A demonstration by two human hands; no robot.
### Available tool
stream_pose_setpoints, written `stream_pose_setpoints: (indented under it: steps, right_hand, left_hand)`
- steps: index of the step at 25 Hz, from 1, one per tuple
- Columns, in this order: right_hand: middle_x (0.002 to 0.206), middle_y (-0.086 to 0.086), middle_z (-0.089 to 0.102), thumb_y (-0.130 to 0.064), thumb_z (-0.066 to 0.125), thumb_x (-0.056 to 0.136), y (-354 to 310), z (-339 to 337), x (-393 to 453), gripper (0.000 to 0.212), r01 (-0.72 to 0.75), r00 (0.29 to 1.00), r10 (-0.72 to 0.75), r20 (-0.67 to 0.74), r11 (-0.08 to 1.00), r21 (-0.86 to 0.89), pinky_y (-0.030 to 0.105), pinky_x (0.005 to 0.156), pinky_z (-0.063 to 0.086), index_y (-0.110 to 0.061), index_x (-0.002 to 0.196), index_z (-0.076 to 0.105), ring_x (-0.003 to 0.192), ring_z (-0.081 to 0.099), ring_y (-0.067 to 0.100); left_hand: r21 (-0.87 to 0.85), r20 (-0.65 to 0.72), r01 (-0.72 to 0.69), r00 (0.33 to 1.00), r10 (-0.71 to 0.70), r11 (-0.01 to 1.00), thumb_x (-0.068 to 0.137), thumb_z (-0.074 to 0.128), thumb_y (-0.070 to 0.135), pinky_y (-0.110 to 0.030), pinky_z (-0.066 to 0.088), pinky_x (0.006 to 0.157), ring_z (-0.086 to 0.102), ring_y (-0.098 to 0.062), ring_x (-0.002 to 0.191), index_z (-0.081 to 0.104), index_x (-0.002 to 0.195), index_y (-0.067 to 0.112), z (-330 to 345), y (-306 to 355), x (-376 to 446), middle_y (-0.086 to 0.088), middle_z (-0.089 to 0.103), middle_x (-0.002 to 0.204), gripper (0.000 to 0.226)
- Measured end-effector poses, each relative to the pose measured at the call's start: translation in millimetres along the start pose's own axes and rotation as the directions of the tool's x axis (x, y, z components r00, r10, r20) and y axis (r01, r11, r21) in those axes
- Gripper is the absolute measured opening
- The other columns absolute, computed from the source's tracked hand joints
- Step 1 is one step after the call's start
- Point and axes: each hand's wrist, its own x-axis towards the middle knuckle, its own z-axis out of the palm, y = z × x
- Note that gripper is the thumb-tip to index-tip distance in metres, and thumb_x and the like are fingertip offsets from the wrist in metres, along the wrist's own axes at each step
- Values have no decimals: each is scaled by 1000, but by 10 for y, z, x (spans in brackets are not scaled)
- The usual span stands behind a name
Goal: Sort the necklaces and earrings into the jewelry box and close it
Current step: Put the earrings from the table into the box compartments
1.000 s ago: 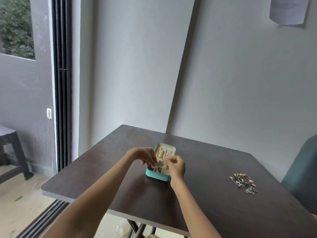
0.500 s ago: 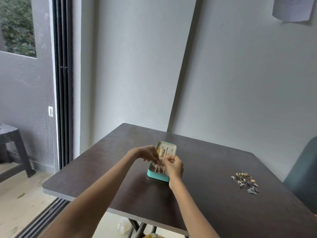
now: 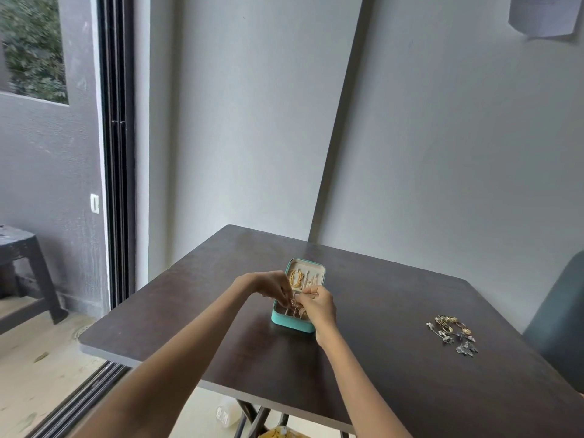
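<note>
**Inspector:** Where does the box stand, and in what condition?

**Assistant:** The small turquoise jewelry box with cream lining (image 3: 294,324) sits near the middle of the dark brown wooden table (image 3: 379,390); its lid (image 3: 306,275) is raised and leans away from the person; gold hoop earrings and a few thin pale pieces (image 3: 301,277) hang inside that lid.

**Inspector:** And the hands?

**Assistant:** Both are over the open tray; the left hand (image 3: 268,286) comes in from the left, fingers curled, tips meeting on a small gold-toned piece of jewelry (image 3: 295,306) just above the tray; the right hand (image 3: 317,306) faces it, fingers likewise curled and pinching the same piece; the two sets of fingertips nearly touch. Whether the piece is an earring or a chain is too small to tell.

**Inspector:** What remains outside the box?

**Assistant:** A loose heap of mixed gold and silver jewelry (image 3: 452,333) lies on the table well to the right of the box, apart from both hands.

**Inspector:** Surroundings?

**Assistant:** A grey wall behind the table; a sheet of white paper (image 3: 542,15) fixed high on it; a dark sliding door frame (image 3: 115,153) at left; a black plastic stool (image 3: 22,263) beyond it; a teal chair back (image 3: 562,327) at the right edge.
</note>
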Motion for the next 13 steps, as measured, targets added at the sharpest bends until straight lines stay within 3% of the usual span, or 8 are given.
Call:
stream_pose_setpoints:
  steps: [3,5,7,9,11,13]
  right_hand:
    - [90,6,71,-13,71,74,-21,7,29,13,-61,998,62,-5,992,111,32,70,57,-19,76,60,81,68,21]
    - [89,8,71,-8,70,75,-33,-8,55,13,-101,995,100,17,971,215,35,75,58,-15,79,60,78,69,22]
    - [84,6,69,-4,67,78,-42,-21,58,12,-108,994,102,41,971,212,33,72,58,-12,85,60,68,67,17]
    - [79,4,67,-4,63,79,-22,-20,65,13,-91,996,88,27,990,107,32,70,58,-10,89,59,62,65,14]
    - [81,5,69,-8,62,78,-18,-17,64,10,-48,999,48,-12,998,-45,33,69,59,-14,85,58,59,66,16]
    - [86,6,71,-14,63,75,-31,-20,64,10,-4,1000,0,-23,985,-172,36,70,59,-18,79,56,64,69,20]
  left_hand:
    - [-18,3,3,1000,-3,1000,82,67,14,-25,34,58,45,-20,79,72,97,9,20,-22,2,-5,60,88,17]
    - [-10,6,6,1000,-6,1000,82,66,12,-25,33,56,44,-20,76,69,79,14,18,-20,2,-4,58,82,5]
    - [16,18,-2,1000,1,1000,82,64,11,-25,33,56,43,-21,75,64,68,20,21,2,-10,-4,54,78,16]
    - [4,10,-7,1000,7,1000,82,65,11,-28,36,61,45,-21,78,71,83,14,31,-15,-9,-6,58,87,7]
    - [-23,-1,-12,1000,12,1000,82,66,11,-31,38,66,47,-21,83,72,100,11,34,-33,-18,-7,61,95,19]
    - [-20,-6,-24,1000,24,1000,83,65,10,-31,38,68,47,-21,85,71,104,11,41,-20,-43,-7,61,100,22]
